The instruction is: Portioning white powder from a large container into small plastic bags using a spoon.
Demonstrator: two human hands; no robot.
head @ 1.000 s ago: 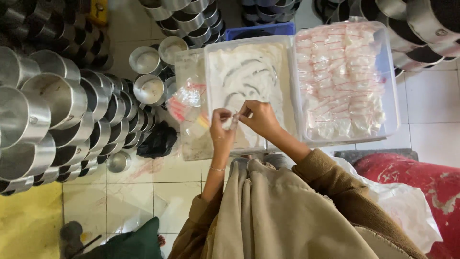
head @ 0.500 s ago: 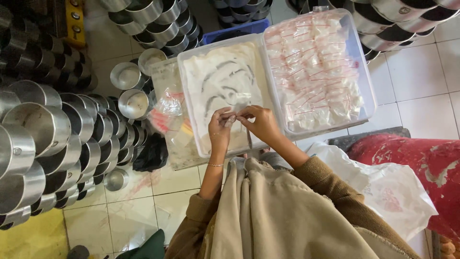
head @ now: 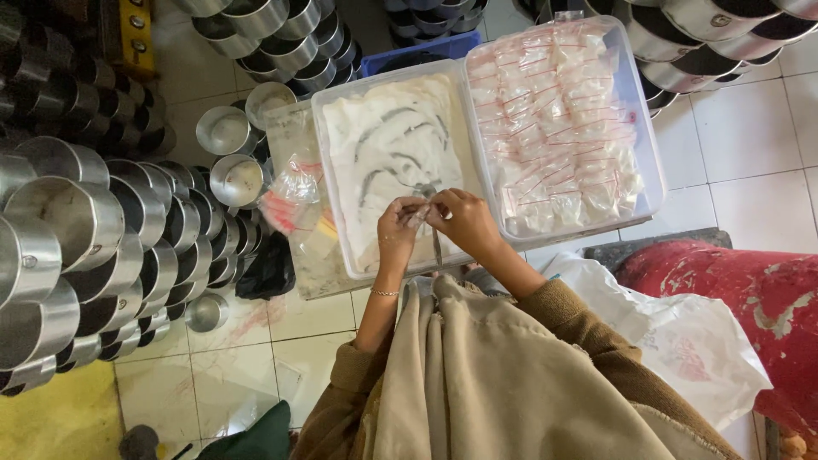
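a small clear bag is pinched between the fingers of the left hand and the right hand, closed on its two ends, over the near edge of the tray of white powder. compared with a moment ago, little has changed: the hands are kept together above the same tray, so the bag appears still in handling. its long axis seems to lie left to right between the hands, though its mouth cannot be made out.

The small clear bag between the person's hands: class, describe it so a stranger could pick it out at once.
Find the two clear plastic tubs side by side; take the left tub holding white powder. At its near edge, the left hand and right hand pinch one small clear bag. The filled bags lie untouched in the right tub.
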